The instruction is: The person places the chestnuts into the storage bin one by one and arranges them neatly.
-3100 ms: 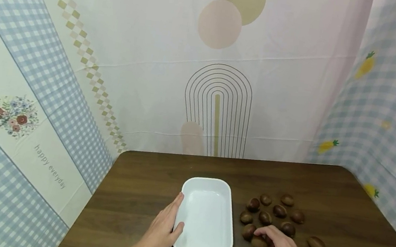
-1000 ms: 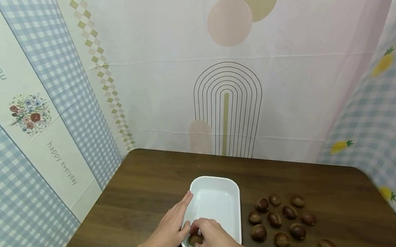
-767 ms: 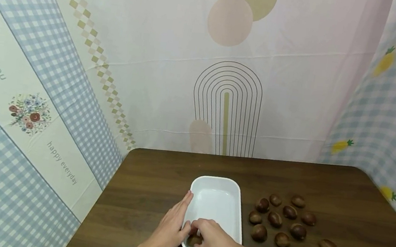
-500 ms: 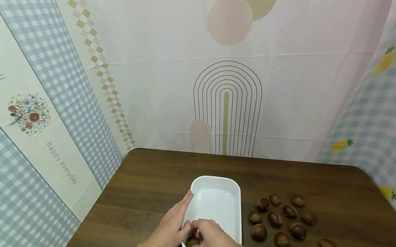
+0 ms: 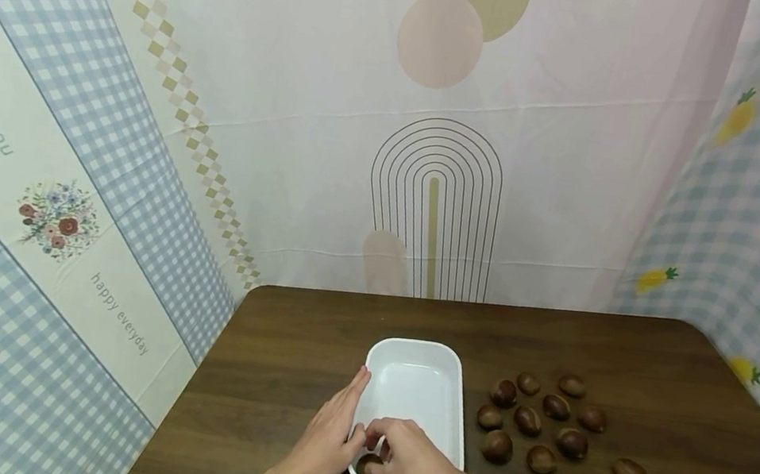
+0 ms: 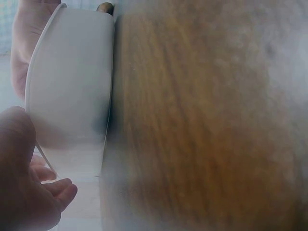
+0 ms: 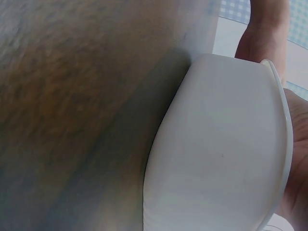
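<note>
Through my head feed, I locate one chestnut [image 5: 365, 468] in the near-left corner of a white rectangular baking dish [image 5: 417, 394] on a dark wood-grain table [image 5: 309, 340]. Rate the chestnut as light, hard-shelled and rigid; its smooth, rounded skin is likely to slip and roll. Recommended hold: thumb opposite index finger, across the broad sides, with moderate force. I have the right hand [image 5: 412, 457] over it, fingers bent, thumb apparently against it; I cannot tell whether they pinch it or have let go. I have the left hand [image 5: 325, 434] holding the dish's left wall, fingers along the outside, thumb over the rim. Treat the dish as stiff, heavier and probably breakable; grasp it by the rim. Appearance: this chestnut is brown and partly covered; the loose chestnuts [image 5: 527, 420] to the right are dark brown, slightly glossy, several with tan patches.
</note>
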Demonstrator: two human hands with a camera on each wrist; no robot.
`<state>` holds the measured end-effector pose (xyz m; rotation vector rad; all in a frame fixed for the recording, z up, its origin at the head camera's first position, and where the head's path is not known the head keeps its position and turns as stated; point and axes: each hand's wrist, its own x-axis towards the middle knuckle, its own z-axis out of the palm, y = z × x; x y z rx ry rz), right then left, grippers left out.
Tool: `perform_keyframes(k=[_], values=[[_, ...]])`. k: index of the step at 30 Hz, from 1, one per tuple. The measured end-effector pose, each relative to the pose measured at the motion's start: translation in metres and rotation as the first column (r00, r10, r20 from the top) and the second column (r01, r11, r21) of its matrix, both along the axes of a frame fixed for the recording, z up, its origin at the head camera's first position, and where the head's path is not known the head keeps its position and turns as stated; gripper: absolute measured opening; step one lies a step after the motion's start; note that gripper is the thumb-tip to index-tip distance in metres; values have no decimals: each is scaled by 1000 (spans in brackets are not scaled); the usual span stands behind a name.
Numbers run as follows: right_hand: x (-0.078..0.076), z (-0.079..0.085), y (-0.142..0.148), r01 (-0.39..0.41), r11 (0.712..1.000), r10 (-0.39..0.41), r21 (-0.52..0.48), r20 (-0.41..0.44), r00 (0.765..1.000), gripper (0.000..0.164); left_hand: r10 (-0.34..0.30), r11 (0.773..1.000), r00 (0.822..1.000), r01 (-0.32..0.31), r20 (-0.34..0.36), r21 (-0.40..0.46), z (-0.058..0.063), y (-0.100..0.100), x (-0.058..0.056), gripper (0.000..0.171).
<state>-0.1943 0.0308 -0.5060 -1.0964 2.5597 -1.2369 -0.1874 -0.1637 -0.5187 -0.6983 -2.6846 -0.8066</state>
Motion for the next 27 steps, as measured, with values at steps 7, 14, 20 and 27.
perform_keyframes(k=[7,14,20,27], values=[[1,4,5,21,997,-18,-74,43,999,19,1,1000,1000,-1,1,-6,0,0,0,76],[-1,13,12,43,985,-44,-169,2,999,21,-3,1000,1000,3,1,0,0,1,0,75],[-5,18,22,72,969,-71,-238,12,997,21,-4,1000,1000,4,-11,5,0,1,0,74],[-8,26,42,126,943,-117,-307,48,992,19,3,1000,1000,-3,15,7,0,2,0,74]])
